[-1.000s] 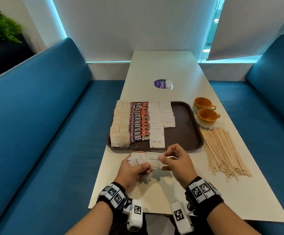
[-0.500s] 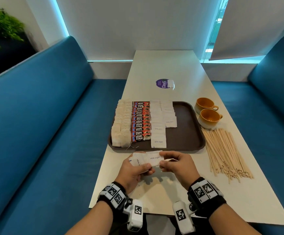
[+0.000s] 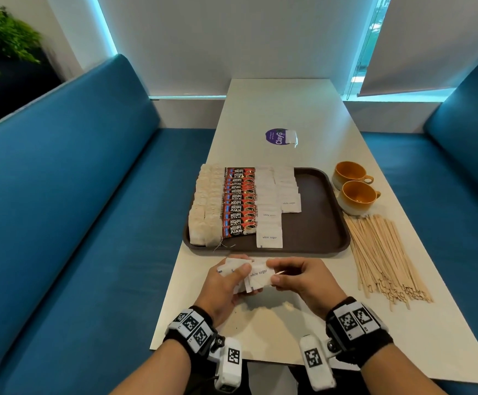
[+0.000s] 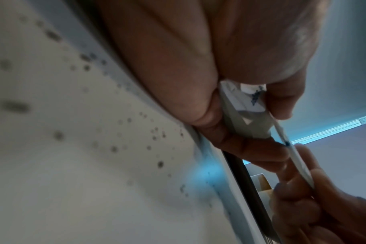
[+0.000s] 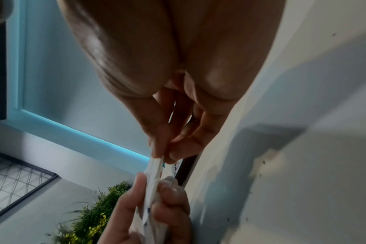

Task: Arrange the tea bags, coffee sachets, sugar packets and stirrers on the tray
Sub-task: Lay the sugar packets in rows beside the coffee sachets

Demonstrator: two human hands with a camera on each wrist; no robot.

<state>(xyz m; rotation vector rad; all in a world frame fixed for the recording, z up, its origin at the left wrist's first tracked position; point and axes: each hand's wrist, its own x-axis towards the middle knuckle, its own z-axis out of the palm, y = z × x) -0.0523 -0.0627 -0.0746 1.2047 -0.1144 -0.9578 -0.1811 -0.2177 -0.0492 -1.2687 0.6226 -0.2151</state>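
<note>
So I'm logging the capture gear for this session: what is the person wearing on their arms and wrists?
Both forearms are bare, with no sleeves. The left wrist and the right wrist each carry a black band topped with white blocks printed with black square code markers. A white boxy camera unit with one more marker hangs below each band. Neither hand wears a glove.

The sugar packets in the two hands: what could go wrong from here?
1. The left hand holds a loose fan of sugar packets while the right hand pinches the top packet; pulling it may drag others onto the table.
2. The short sugar row on the tray overlaps loosely, so placing another carelessly might shift it.
3. The stirrers lie near the right forearm and could scatter.
</note>
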